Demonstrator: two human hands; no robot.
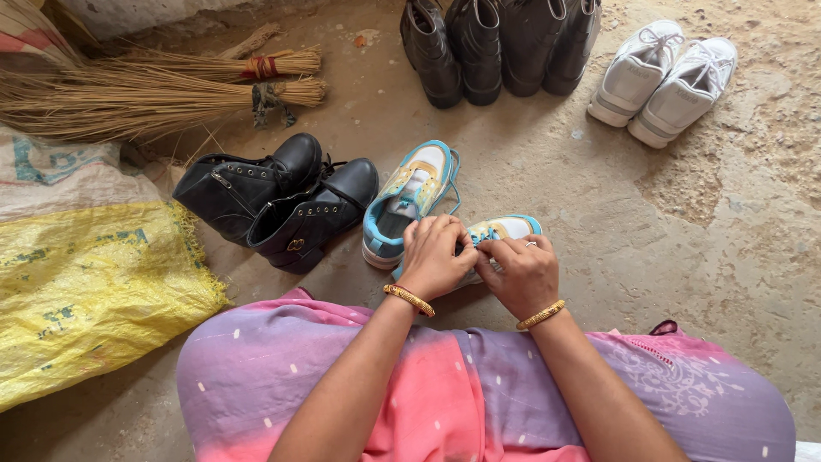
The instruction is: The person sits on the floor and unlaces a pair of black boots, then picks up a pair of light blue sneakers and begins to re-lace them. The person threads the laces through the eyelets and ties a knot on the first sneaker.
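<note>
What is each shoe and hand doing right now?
Left hand: gripping the near sneaker's laces.
Right hand: pinching the same laces.
Near blue sneaker: mostly covered by hands.
Far blue sneaker: upright, untouched.
Black boots: tipped sideways.
White sneakers: upright, paired.

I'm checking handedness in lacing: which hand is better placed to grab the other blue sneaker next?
Probably the left hand: the other blue sneaker lies just beyond it, while the right hand is farther away, on the near sneaker.
</note>
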